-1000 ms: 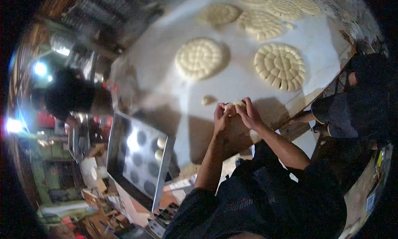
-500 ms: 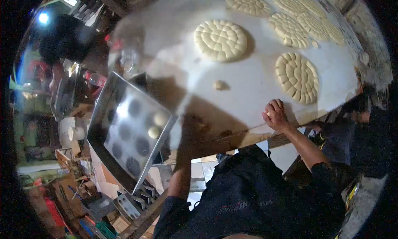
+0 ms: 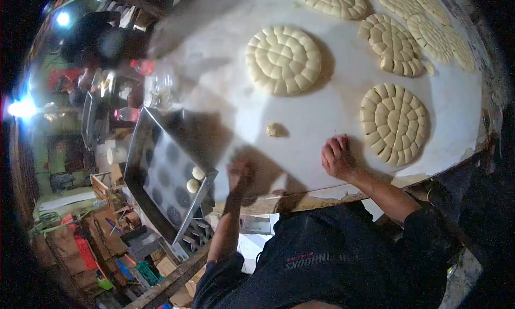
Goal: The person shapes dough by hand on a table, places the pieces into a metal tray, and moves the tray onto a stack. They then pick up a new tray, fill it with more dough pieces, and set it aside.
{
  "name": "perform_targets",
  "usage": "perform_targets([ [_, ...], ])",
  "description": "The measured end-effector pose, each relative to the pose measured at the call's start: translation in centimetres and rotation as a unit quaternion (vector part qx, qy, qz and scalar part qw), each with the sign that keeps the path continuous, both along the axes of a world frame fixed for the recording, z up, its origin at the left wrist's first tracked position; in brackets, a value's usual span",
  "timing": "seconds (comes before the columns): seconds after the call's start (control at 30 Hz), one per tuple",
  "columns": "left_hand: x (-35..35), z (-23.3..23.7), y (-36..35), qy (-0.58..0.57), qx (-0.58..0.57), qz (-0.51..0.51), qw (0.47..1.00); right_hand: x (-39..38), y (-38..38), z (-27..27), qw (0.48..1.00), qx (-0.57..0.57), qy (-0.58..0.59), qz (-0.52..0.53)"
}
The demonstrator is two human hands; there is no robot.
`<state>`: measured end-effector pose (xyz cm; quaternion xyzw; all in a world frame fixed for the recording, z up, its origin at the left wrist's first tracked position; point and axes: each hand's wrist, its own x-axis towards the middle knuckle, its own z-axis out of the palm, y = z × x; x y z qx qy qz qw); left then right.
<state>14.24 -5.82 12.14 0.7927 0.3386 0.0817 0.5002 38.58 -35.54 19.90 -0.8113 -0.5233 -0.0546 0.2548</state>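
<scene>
My right hand [image 3: 338, 156] rests on the white tabletop near its front edge, with fingers curled closed; whatever lies under them is hidden. To its right lies a flat round of dough [image 3: 394, 124] scored into many pieces. My left hand [image 3: 241, 170] is over the table beside the metal tray [image 3: 206, 183], in shadow and smeared, so its fingers do not read clearly. Inside the tray are two dough balls, an upper ball [image 3: 198, 173] and a lower ball [image 3: 192, 186], by the right wall. A small dough lump [image 3: 273, 130] sits between and beyond my hands.
Another scored dough round [image 3: 283, 60] lies further up the table, and several more, including a broken-edged one [image 3: 391, 43], are at the far right. Plastic bottles [image 3: 127, 114] stand left of the tray. Shelves and clutter [image 3: 129, 239] fill the lower left.
The view has shifted. My left hand has come out of deep shadow beside the tray. My right hand stays curled on the table, turned slightly. Both tray balls are still there.
</scene>
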Motion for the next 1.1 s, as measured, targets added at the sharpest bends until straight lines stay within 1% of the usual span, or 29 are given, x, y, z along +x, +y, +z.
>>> perform_targets([
  [0.03, 0.5, -0.9, 4.0, 0.102, 0.264, -0.117, 0.952, 1.1, 1.5, 1.2, 1.0, -0.006, -0.016, 0.003],
  [0.07, 3.3, 0.8, 3.6, 0.103, 0.267, -0.113, 0.952, 1.4, 3.0, 1.1, 1.0, -0.002, -0.017, 0.007],
  [0.1, 7.2, 4.2, 1.5, 0.009, 0.289, -0.069, 0.955, 1.8, 4.6, 0.8, 0.996, -0.023, 0.03, 0.077],
  [0.13, 9.7, 6.1, -0.2, -0.085, 0.312, -0.024, 0.946, 2.0, 6.3, 1.0, 0.985, -0.042, 0.074, 0.15],
  [0.2, 9.8, 4.7, -1.9, -0.09, 0.137, 0.001, 0.986, 2.3, 9.0, 6.2, 0.992, -0.033, 0.023, 0.122],
  [0.23, 9.4, 5.3, -4.4, -0.099, 0.269, -0.008, 0.958, 2.0, 11.3, 3.0, 0.994, -0.002, 0.033, 0.1],
  [0.27, 8.6, 6.3, -6.7, -0.105, 0.395, -0.018, 0.913, 1.8, 12.6, 0.7, 0.992, -0.01, 0.064, 0.108],
  [0.33, 6.9, 7.1, -7.9, 0.036, 0.319, -0.013, 0.947, 1.0, 15.1, -2.3, 0.967, -0.007, 0.246, 0.066],
  [0.37, 8.4, 8.8, -7.9, 0.031, 0.328, -0.012, 0.944, 1.2, 15.3, -0.3, 0.96, -0.023, 0.269, 0.078],
  [0.4, 9.8, 10.4, -8.1, -0.016, 0.216, 0.063, 0.974, 1.6, 15.3, 1.7, 0.952, -0.039, 0.291, 0.09],
  [0.43, 11.1, 12.2, -8.1, -0.063, 0.098, 0.133, 0.984, 1.9, 15.3, 1.7, 0.939, 0.024, 0.305, 0.155],
  [0.47, 11.9, 13.6, -7.8, -0.069, 0.103, 0.131, 0.984, 2.1, 14.8, 1.9, 0.919, 0.083, 0.316, 0.219],
  [0.5, 12.5, 14.9, -7.6, -0.022, 0.025, 0.038, 0.999, 2.3, 14.1, 2.1, 0.917, 0.103, 0.318, 0.217],
  [0.53, 13.2, 15.5, -7.5, 0.022, -0.053, -0.055, 0.997, 3.2, 13.1, 3.2, 0.92, 0.102, 0.309, 0.218],
  [0.57, 13.6, 15.2, -7.8, 0.008, -0.015, -0.069, 0.997, 4.3, 11.8, 4.8, 0.906, 0.097, 0.361, 0.197],
  [0.6, 14.1, 15.1, -8.1, -0.003, -0.013, -0.071, 0.997, 5.3, 10.5, 5.9, 0.889, 0.091, 0.413, 0.175],
  [0.63, 14.6, 16.0, -8.6, 0.016, -0.017, -0.089, 0.996, 5.9, 9.2, 6.0, 0.863, 0.086, 0.475, 0.147],
  [0.67, 15.0, 17.0, -9.2, 0.037, -0.02, -0.107, 0.993, 6.1, 8.3, 5.5, 0.851, 0.116, 0.492, 0.144],
  [0.7, 15.8, 18.1, -10.2, 0.029, -0.066, -0.092, 0.993, 5.8, 7.5, 5.3, 0.831, 0.119, 0.534, 0.104],
  [0.73, 16.4, 17.7, -10.8, 0.022, -0.064, -0.093, 0.993, 5.4, 6.8, 5.6, 0.807, 0.123, 0.574, 0.064],
  [0.8, 17.4, 16.5, -11.7, -0.083, 0.01, -0.127, 0.988, 4.0, 6.2, 4.9, 0.771, 0.09, 0.629, 0.038],
  [0.83, 17.8, 16.0, -11.5, -0.134, 0.084, -0.192, 0.968, 3.3, 5.8, 3.6, 0.763, 0.103, 0.636, 0.05],
  [0.87, 18.3, 16.6, -12.1, -0.142, 0.085, -0.196, 0.966, 2.5, 5.5, 4.4, 0.796, 0.202, 0.569, 0.047],
  [0.93, 18.7, 17.6, -13.7, -0.137, 0.105, -0.123, 0.977, 1.8, 5.6, 4.1, 0.842, 0.313, 0.44, 0.002],
  [0.97, 18.6, 17.3, -13.8, -0.139, 0.023, -0.124, 0.982, 1.9, 5.0, 4.5, 0.845, 0.312, 0.435, 0.002],
  [1.0, 18.4, 16.5, -13.5, -0.144, 0.021, -0.125, 0.981, 2.1, 4.3, 4.9, 0.897, 0.244, 0.366, -0.04],
  [1.03, 18.1, 15.6, -12.8, -0.092, 0.077, -0.199, 0.973, 1.9, 3.8, 5.5, 0.936, 0.174, 0.293, -0.084],
  [1.07, 17.6, 15.8, -12.5, -0.037, 0.13, -0.271, 0.953, 1.2, 3.4, 5.5, 0.938, 0.171, 0.29, -0.086],
  [1.1, 17.3, 16.0, -12.1, -0.098, 0.091, -0.332, 0.934, 0.6, 3.2, 5.3, 0.948, 0.172, 0.253, -0.092],
])
